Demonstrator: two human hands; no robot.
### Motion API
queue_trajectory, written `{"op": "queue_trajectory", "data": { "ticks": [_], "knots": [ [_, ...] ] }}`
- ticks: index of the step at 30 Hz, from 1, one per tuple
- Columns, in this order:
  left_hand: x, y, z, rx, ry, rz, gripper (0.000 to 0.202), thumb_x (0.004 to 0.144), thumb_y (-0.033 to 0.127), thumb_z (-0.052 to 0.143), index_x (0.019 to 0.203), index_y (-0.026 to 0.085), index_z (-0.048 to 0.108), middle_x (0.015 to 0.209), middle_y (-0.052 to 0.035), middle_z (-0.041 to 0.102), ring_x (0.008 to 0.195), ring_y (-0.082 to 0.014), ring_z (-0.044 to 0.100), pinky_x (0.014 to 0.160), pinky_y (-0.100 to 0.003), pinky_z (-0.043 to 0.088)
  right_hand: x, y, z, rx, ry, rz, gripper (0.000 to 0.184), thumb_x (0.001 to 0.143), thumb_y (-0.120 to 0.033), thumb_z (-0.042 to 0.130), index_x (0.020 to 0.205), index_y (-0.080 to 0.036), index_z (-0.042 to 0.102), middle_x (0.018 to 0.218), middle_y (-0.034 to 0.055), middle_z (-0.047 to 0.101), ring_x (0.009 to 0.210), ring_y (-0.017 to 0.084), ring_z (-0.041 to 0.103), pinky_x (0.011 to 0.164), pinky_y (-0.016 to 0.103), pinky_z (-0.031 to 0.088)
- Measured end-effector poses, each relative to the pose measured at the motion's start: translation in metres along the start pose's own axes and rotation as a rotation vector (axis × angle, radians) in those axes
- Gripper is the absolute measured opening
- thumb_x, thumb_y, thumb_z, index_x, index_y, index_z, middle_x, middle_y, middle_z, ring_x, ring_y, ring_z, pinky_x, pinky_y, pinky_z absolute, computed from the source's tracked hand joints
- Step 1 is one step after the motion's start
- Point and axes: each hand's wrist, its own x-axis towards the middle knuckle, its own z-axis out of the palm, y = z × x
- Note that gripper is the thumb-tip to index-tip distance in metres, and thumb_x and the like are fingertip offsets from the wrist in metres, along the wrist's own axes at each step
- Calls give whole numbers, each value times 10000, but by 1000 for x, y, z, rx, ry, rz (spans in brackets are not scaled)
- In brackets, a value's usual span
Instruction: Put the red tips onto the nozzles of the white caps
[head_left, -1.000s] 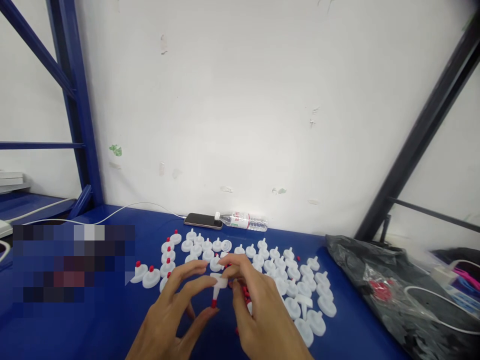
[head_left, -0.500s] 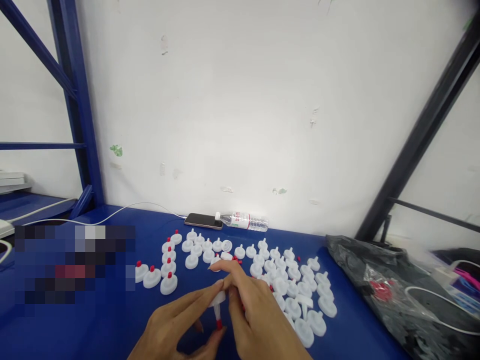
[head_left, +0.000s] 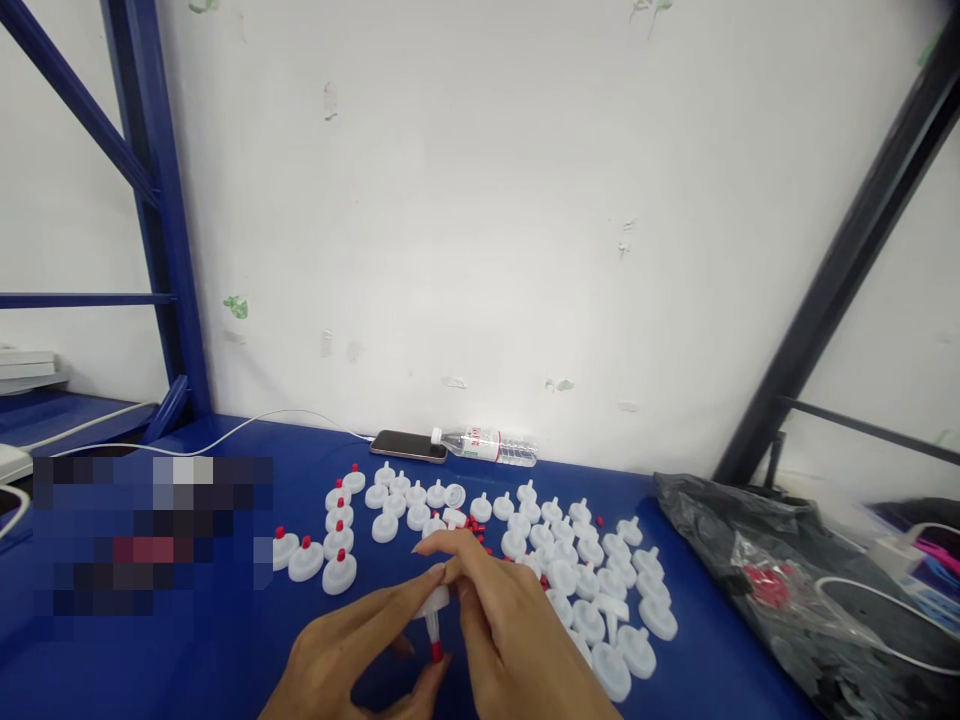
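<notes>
The fingers (head_left: 409, 592) of the left hand (head_left: 345, 655) close on a white nozzle cap (head_left: 435, 603): the forefinger lies on its disc and the thumb sits below at its red tip (head_left: 436, 652), which points down and towards the near edge. The right hand (head_left: 517, 640) meets it from the right, thumb and forefinger pinched on the same disc. The cap is held just above the blue worktop (head_left: 225, 650), near the bottom centre of the view.

Just beyond the hands lies a scatter of loose red tips (head_left: 472, 525). To the right and behind, many bare white caps (head_left: 585, 580) stand on the worktop. To the left is a smaller group of red-tipped caps (head_left: 339, 570).

Far back, against the white wall, a phone (head_left: 409, 446) lies touching a fallen water bottle (head_left: 487, 445), with a white cable (head_left: 247, 425) running off to the left. A black plastic bag (head_left: 750, 560) lies at the right.
</notes>
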Motion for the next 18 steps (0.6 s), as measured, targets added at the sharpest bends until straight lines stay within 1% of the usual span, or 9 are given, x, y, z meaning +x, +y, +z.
{"op": "queue_trajectory", "data": {
  "ticks": [2, 4, 6, 8, 12, 14, 16, 18],
  "knots": [
    [0, 0, 2, 33, -13, -16, 647, 884, 87, 633, 1476, 314, 504, 1119, -8, 776, 678, -96, 722, 717, -183, 640, 0, 1, 2, 9, -1, 3, 617, 839, 14, 410, 1348, -301, 562, 1128, -7, 759, 1025, 177, 727, 861, 246, 523],
    [0, -1, 4, 72, -26, -43, 619, 898, 93, 597, 1471, 305, 500, 1222, -43, 739, 724, -100, 732, 761, -196, 636, 0, 3, 5, 11, 7, 5, 664, 805, 34, 410, 1363, -293, 560, 1257, 4, 729, 1122, 177, 702, 946, 261, 509],
    [0, -2, 5, 107, -42, -63, 616, 914, 103, 572, 1488, 301, 474, 1303, -70, 700, 756, -102, 738, 790, -204, 631, 0, 4, 9, 5, 14, 3, 691, 775, 44, 414, 1360, -288, 571, 1313, 11, 705, 1170, 178, 681, 1001, 276, 496],
    [1, -4, 6, 140, -60, -80, 602, 920, 125, 570, 1486, 303, 471, 1296, -71, 695, 772, -113, 743, 793, -215, 631, 0, 5, 11, -10, 24, 9, 688, 760, 42, 424, 1345, -282, 587, 1307, 19, 704, 1170, 189, 678, 1022, 297, 497],
    [-1, -8, 7, 195, -87, -164, 516, 954, 211, 586, 1450, 324, 500, 1066, -16, 762, 703, -144, 745, 680, -220, 638, 2, 8, 9, -86, 95, 85, 681, 764, 53, 408, 1326, -278, 602, 1325, 47, 676, 1100, 216, 702, 945, 322, 537],
    [-3, -12, 9, 213, -89, -210, 446, 974, 255, 592, 1410, 326, 530, 1023, -6, 782, 692, -164, 762, 647, -231, 645, 2, 11, 5, -114, 159, 128, 647, 794, 59, 371, 1293, -271, 618, 1304, 59, 676, 1073, 216, 708, 912, 323, 541],
    [-6, -16, 11, 224, -96, -232, 353, 991, 290, 592, 1342, 318, 576, 1054, -12, 794, 771, -186, 792, 690, -248, 657, 3, 15, 0, -123, 219, 150, 593, 827, 50, 352, 1241, -262, 639, 1249, 59, 694, 1057, 213, 708, 908, 325, 536],
    [-7, -21, 13, 228, -102, -201, 225, 1017, 303, 559, 1225, 313, 644, 1081, -16, 793, 857, -191, 803, 755, -254, 659, 3, 18, -3, -136, 267, 175, 525, 856, 30, 352, 1173, -255, 659, 1177, 54, 717, 1033, 216, 711, 898, 330, 531]
  ]
}}
